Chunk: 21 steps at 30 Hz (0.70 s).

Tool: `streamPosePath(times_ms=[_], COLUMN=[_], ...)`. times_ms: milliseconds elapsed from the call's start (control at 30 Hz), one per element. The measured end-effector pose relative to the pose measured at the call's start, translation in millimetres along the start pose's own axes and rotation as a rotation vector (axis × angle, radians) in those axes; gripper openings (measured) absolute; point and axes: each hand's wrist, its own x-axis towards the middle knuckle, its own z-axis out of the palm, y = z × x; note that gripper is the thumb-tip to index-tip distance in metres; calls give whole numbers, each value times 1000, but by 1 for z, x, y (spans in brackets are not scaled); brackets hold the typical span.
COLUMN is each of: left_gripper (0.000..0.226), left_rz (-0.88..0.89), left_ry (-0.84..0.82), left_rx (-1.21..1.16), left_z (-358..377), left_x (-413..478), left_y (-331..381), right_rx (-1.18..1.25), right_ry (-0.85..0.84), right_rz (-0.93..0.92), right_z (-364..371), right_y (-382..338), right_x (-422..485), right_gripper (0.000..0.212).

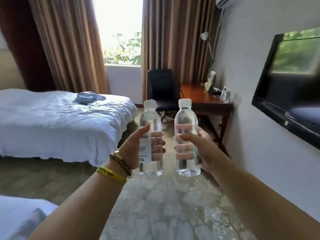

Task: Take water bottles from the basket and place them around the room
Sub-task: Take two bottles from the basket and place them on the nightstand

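Gripping one upright bottle each, left hand (133, 149) closes on left bottle (150, 135), right hand (200, 149) on right bottle (187, 135), over open floor (164, 205) right of the bed (52, 127) edge.

A white bed (52, 122) carries a crumpled blue cloth (89, 98) near its far edge. Beyond its foot, a wooden tabletop (199, 96) against the wall holds small blurred items (220, 91). A black chair (161, 89) stands on the floor (164, 205) beside the tabletop.
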Motion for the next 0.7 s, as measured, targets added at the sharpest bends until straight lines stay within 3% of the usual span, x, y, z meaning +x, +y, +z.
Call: streamPosePath(times_ms=[100, 200, 300, 367, 467, 700], left_gripper=[72, 54, 49, 56, 44, 32], left_rz=[2, -5, 22, 37, 72, 150], left_ry=[129, 280, 381, 403, 489, 882], left_rx=[3, -19, -40, -51, -50, 86], left_z=[-65, -116, -157, -179, -213, -277], left_x=[-3, -4, -1, 4, 19, 71], left_y=[24, 42, 59, 69, 78, 88], right_rx=[38, 49, 36, 16, 6, -159], right_ry=[-88, -172, -268, -317, -361, -562], right_rz=[54, 99, 138, 148, 163, 70], right_z=[55, 100, 135, 151, 169, 200], right_y=[14, 27, 37, 43, 52, 63], right_x=[60, 113, 159, 189, 237, 363], right_gripper=[49, 39, 50, 49, 52, 50])
